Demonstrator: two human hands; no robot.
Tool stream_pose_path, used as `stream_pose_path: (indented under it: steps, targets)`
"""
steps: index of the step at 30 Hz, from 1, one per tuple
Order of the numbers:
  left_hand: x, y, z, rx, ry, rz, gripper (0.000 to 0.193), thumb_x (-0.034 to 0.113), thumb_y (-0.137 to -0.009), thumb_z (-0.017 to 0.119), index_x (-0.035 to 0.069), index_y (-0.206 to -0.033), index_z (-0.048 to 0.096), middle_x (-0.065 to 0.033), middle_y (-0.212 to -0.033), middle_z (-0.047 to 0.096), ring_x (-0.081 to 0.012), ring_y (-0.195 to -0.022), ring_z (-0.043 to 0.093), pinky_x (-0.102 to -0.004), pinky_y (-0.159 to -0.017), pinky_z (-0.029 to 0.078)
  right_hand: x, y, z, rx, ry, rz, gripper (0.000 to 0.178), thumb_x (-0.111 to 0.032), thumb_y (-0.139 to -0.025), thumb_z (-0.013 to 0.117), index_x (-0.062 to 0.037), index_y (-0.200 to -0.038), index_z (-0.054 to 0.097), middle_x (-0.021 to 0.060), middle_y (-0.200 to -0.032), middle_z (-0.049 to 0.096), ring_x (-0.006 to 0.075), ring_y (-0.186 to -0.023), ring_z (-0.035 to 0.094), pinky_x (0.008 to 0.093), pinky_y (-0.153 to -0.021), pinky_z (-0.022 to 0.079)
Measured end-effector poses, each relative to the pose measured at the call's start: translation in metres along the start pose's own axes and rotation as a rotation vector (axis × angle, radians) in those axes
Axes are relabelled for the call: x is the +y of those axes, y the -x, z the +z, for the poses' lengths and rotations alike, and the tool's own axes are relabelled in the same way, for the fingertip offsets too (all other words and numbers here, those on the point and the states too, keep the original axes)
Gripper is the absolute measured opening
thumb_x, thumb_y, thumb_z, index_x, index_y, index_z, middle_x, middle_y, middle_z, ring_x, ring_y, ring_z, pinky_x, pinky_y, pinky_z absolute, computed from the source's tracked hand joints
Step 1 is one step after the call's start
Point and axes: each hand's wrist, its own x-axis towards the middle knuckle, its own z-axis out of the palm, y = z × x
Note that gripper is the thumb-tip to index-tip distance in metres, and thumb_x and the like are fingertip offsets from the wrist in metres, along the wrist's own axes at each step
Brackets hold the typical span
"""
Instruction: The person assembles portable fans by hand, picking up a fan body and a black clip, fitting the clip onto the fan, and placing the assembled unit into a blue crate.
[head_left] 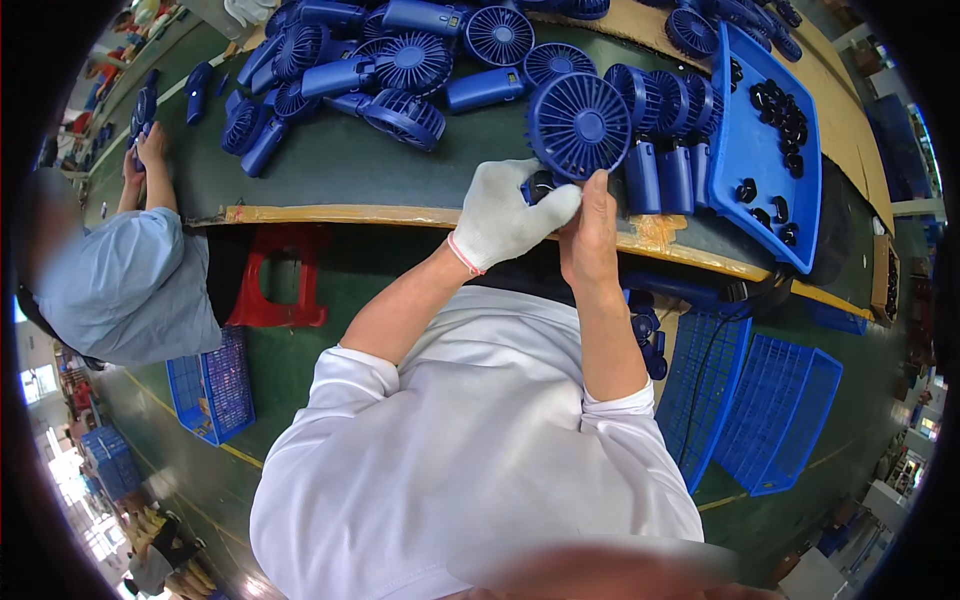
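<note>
Just past the table's near edge, both my hands are closed on a blue handheld fan (580, 125) with a round slatted head. My left hand (510, 210), in a white knit glove, wraps round its lower part, where a small black piece (540, 187) shows beside the thumb. My bare right hand (592, 232) presses against the base of the fan head, thumb pointing up. The fan's handle is mostly hidden by my hands. Right of it, several matching fans (672, 175) stand in a row, handles toward me.
A pile of blue fans (410, 65) covers the table's far side. A blue tray (720, 190) with small black parts (780, 110) lies at right. Blue crates (775, 415) stand below, a red stool (275, 275) at left. A co-worker (120, 270) handles a fan at far left.
</note>
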Motion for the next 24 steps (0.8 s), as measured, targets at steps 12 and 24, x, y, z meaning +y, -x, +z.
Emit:
stream_pose_path:
  steps: [12, 24]
  targets:
    - [0.011, 0.001, 0.005, -0.227, 0.501, -0.356, 0.068, 0.054, -0.102, 0.020, 0.000, -0.089, 0.060, -0.0086, -0.065, 0.062, -0.0152, -0.053, 0.058, -0.0272, -0.054, 0.048, -0.038, 0.001, 0.010, 0.106, 0.291, -0.097, 0.031, -0.013, -0.080, 0.075, 0.0038, -0.103, 0.064, 0.0076, -0.075, 0.065, 0.0128, -0.045, 0.057, 0.0241, -0.035, 0.044]
    - [0.024, -0.007, 0.012, -0.292, 0.611, -0.461, 0.050, 0.046, -0.104, 0.025, 0.006, -0.121, 0.050, -0.0118, -0.069, 0.062, -0.0197, -0.052, 0.061, -0.0311, -0.050, 0.052, -0.045, -0.001, -0.016, -0.053, 0.270, 0.048, 0.074, -0.064, -0.095, 0.042, 0.0051, -0.109, 0.064, 0.0073, -0.064, 0.058, 0.0119, -0.038, 0.050, 0.0203, -0.036, 0.039]
